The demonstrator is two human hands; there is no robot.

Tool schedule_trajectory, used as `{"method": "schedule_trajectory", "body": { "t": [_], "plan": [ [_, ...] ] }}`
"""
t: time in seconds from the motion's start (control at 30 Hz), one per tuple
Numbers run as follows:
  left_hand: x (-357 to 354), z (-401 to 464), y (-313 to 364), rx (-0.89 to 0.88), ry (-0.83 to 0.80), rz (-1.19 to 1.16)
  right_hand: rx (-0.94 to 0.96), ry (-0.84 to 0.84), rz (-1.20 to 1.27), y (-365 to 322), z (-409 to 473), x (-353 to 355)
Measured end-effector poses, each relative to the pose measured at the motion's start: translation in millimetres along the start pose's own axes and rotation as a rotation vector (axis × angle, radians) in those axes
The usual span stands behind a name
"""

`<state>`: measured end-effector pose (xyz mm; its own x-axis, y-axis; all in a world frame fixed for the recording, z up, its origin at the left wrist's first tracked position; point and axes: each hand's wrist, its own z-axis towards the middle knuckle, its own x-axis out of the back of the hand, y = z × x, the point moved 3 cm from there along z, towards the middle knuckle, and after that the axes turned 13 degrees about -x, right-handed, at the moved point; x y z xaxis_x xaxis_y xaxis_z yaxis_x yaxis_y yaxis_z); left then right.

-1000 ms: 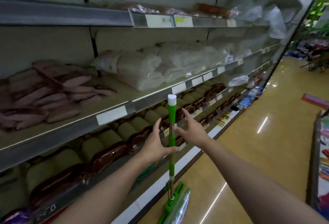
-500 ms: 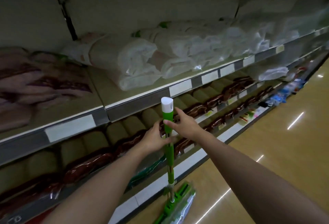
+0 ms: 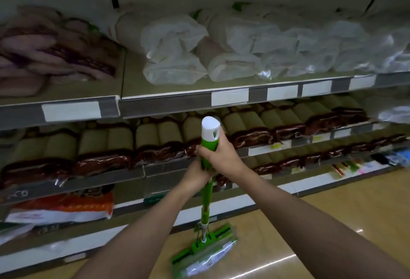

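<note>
Green mop (image 3: 206, 199) stands upright at 6 o'clock in your view, its wrapped head on the floor (image 3: 332, 223) near the shelf (image 3: 177, 101) base. Your right hand (image 3: 224, 156) clasps the grip under the white cap (image 3: 210, 128); your left hand (image 3: 195, 176) wraps the shaft just below. The grasp looks made; lifting it away remains. Your left fingers are hidden, and the goods at 12 o'clock are blurred.

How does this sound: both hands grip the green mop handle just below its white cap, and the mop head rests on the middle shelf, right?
Not quite. In the head view the mop head rests on the floor, not on the middle shelf. The rest holds: the left hand and the right hand both grip the green mop handle just below its white cap.
</note>
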<state>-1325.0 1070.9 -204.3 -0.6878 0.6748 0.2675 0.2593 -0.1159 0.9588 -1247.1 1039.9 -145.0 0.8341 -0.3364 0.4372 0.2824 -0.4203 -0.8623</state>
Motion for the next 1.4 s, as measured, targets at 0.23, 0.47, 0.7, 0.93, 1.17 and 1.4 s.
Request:
{"method": "schedule_trajectory", "body": {
  "t": [0.23,0.47,0.7,0.93,1.17,1.4],
  "plan": [
    [-19,-14,-10,0.042,0.049,0.100,0.053,-0.117,-0.061,24,-11,0],
    [13,-63,4,0.038,0.210,0.042,0.258,-0.146,-0.277,-12,-47,-23],
    [81,-146,24,0.093,0.542,-0.175,0.499,-0.267,-0.427,-88,-112,-77],
    [141,-233,42,0.033,0.645,-0.108,0.773,-0.313,-0.402,-167,-185,-137],
    [221,-326,58,-0.037,0.795,-0.136,0.885,-0.373,-0.295,-234,-248,-224],
    [316,-425,50,0.012,0.931,-0.035,0.986,-0.482,-0.228,-294,-323,-323]
  ]
}}
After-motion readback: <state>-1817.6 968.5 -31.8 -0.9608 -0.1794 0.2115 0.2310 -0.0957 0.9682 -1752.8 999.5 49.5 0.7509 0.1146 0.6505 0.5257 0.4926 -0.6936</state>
